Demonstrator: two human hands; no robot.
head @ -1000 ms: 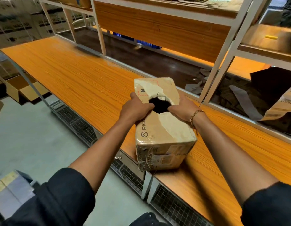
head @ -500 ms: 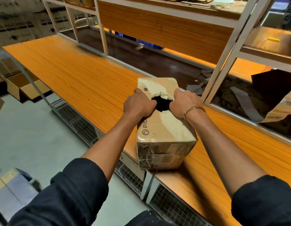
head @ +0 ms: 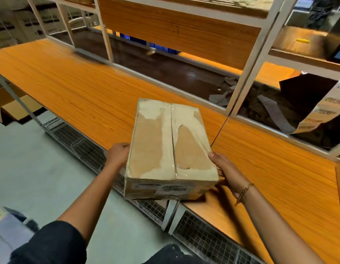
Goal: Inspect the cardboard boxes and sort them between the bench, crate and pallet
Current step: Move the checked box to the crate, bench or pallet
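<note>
A worn cardboard box (head: 169, 147) wrapped in clear tape hangs over the front edge of the orange bench (head: 74, 88), lifted and tilted toward me. Its upper face shows a taped centre seam and patches of torn paper. My left hand (head: 117, 155) grips its left side. My right hand (head: 225, 170), with a bracelet at the wrist, holds its right side and lower corner. The hole seen earlier is out of sight.
White shelf uprights (head: 249, 61) rise behind the bench, with a dark bag (head: 306, 103) and scraps beyond. Wire mesh panels (head: 203, 239) run under the bench front. An open cardboard box (head: 11, 107) sits on the floor at left.
Both hands left the hole on the box's top and shifted to its sides. The box has been turned over and pulled toward me, so a seamed face now points up.
</note>
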